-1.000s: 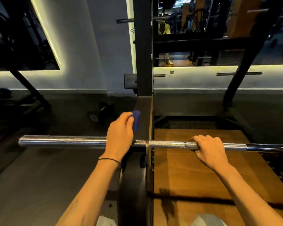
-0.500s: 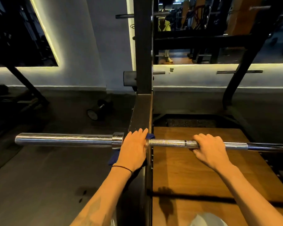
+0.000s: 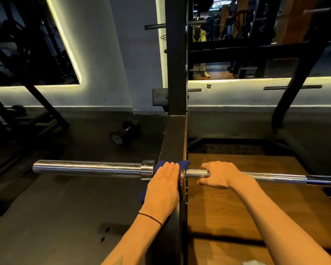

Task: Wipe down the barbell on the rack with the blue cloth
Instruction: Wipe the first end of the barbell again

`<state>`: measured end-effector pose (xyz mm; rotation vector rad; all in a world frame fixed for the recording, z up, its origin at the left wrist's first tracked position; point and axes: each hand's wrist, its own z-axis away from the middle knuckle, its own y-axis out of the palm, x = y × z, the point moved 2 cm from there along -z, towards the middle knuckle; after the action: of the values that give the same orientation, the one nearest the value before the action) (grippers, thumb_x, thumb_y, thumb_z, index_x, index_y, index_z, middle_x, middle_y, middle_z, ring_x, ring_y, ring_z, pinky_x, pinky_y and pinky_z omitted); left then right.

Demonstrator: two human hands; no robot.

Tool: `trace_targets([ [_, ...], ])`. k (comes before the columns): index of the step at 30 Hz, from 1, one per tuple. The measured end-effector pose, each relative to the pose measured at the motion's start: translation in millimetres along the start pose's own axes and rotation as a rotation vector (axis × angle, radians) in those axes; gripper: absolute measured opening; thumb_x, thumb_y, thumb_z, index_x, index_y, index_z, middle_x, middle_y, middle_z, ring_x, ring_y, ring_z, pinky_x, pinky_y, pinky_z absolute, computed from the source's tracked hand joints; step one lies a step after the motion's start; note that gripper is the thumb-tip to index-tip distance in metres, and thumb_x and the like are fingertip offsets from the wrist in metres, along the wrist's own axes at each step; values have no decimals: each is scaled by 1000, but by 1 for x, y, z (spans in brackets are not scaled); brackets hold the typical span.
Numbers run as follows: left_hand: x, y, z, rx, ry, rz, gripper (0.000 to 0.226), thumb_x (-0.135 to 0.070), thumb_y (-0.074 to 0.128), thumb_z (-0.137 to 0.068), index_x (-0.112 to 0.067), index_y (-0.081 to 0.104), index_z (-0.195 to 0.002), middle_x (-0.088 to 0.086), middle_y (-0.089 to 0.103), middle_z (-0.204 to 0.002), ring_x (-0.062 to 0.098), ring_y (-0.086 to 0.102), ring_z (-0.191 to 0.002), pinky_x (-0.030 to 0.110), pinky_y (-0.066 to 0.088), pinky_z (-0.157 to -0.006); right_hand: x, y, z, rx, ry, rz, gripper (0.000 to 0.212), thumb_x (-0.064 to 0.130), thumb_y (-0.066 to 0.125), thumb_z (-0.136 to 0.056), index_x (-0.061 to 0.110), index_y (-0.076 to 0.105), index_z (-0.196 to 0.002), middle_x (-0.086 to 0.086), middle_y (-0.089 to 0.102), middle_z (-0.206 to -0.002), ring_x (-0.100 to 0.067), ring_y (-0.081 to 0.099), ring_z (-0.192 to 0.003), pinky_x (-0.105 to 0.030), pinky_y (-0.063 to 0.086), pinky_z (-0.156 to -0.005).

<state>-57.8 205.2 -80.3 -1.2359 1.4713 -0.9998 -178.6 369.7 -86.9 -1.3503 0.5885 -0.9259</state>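
Note:
The steel barbell (image 3: 88, 167) lies level across the black rack upright (image 3: 176, 73), its smooth sleeve reaching left and its knurled shaft running right. My left hand (image 3: 163, 186) lies flat, fingers straight, on the blue cloth (image 3: 183, 163), pressing it over the bar just right of the sleeve collar, beside the upright. Cloth shows past my fingertips and below my palm. My right hand (image 3: 221, 175) grips the knurled shaft just right of the upright, fingers curled over the top.
A dumbbell (image 3: 122, 135) lies on the dark rubber floor at the left. A wooden platform (image 3: 237, 211) spreads under the bar's right part. More black rack legs stand at far right and far left, with a mirror wall behind.
My left hand came down from gripping the cloth above the sleeve to lying flat on it by the collar. My right hand slid left along the shaft toward the upright.

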Motion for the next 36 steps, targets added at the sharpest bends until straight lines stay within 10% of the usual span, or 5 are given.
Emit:
trace_targets([
  [7, 1, -15, -25, 78, 42, -151, 23, -31, 46, -101, -15, 57, -113, 4, 59, -115, 20, 55, -105, 35, 42, -99, -2, 6, 6, -83, 32, -9, 39, 72, 49, -88, 35, 58, -98, 10, 63, -84, -11, 61, -80, -29, 45, -69],
  [15, 10, -9, -62, 347, 73, -269, 26, -23, 51, -98, -10, 53, -121, 11, 59, -123, 31, 60, -111, 41, 46, -98, 16, 20, 27, -476, -29, 131, 28, 59, 55, -91, 32, 53, -97, 11, 59, -90, -10, 56, -78, -29, 44, -69],
  [23, 16, 36, -1, -150, 48, 1, 46, -27, 59, -88, -18, 50, -132, 3, 57, -131, 24, 53, -122, 34, 37, -109, 15, 34, 26, -579, 11, 229, 28, 43, 76, -82, 26, 58, -93, 6, 57, -85, -12, 49, -69, -31, 41, -62],
  [26, 19, 53, 14, -136, 0, -141, 68, -19, 54, -88, -7, 31, -151, 14, 36, -155, 33, 33, -144, 47, 31, -116, 17, 32, 27, -577, 13, 223, 26, 42, 75, -83, 26, 58, -94, 5, 57, -85, -13, 49, -70, -31, 39, -62],
  [36, 10, 6, -19, -54, 57, -52, 32, -19, 57, -91, -11, 56, -121, 10, 61, -122, 26, 58, -113, 34, 37, -107, 15, 38, 25, -570, 44, 227, 28, 44, 77, -82, 27, 57, -93, 6, 55, -83, -13, 46, -67, -31, 39, -61],
])
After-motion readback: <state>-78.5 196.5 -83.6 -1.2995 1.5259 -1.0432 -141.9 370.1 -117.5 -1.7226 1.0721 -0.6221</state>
